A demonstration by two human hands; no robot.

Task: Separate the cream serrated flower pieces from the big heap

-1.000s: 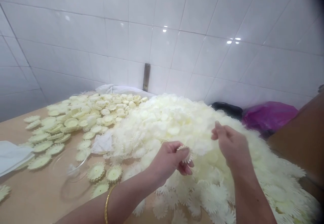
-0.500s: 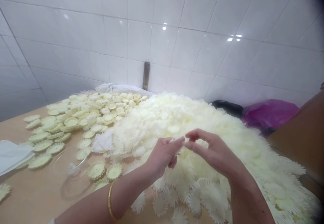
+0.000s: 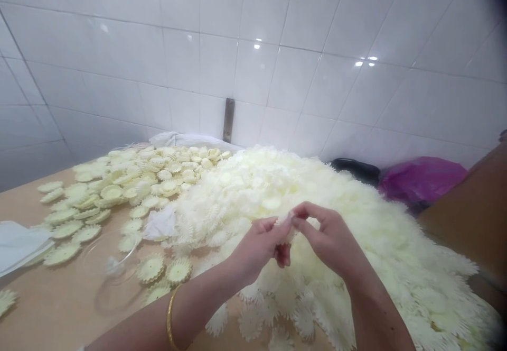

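Note:
My left hand point(image 3: 263, 245) is closed with its thumb on top, pinching a pale fabric flower petal piece point(image 3: 284, 219) with a notched edge. Thumb and forefinger of my right hand point(image 3: 322, 234) pinch the same piece from the other side, the fingertips of both hands nearly touching. Much of the piece is hidden by my fingers. Under and behind both hands spreads a big heap of loose cream-white petal pieces point(image 3: 265, 182), thin and fringed. On my left wrist is a gold bangle point(image 3: 170, 316).
Flat, thicker yellowish notched discs point(image 3: 65, 228) lie stacked and scattered at the left of the tan table point(image 3: 71, 308). White sheets point(image 3: 19, 245), a crumpled white scrap point(image 3: 160, 222) and a clear ring-like thread point(image 3: 127, 253) lie near them. A purple bag point(image 3: 422, 179) and black object point(image 3: 356, 169) sit behind right, before a tiled wall.
My right fingertips have closed onto the piece beside my left thumb. Both hands have shifted slightly, and more of the pale piece shows between them.

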